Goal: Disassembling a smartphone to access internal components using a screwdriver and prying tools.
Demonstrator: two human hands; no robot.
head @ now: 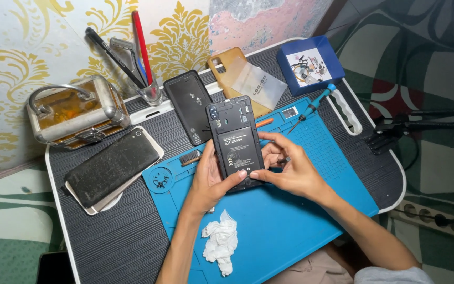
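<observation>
2 hands [214,179] [290,168] around upright opened phone [236,142], camera end away.

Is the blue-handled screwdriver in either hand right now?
No, the screwdriver lies on the blue mat; both hands hold the opened phone.

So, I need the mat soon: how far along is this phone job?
Done: the phone is open, its black back cover lying off on the table, battery exposed. In hand: the left hand holds the phone while the right hand works at its lower edge. Left: cover not refitted; the screwdriver lies untouched on the blue mat.
</observation>
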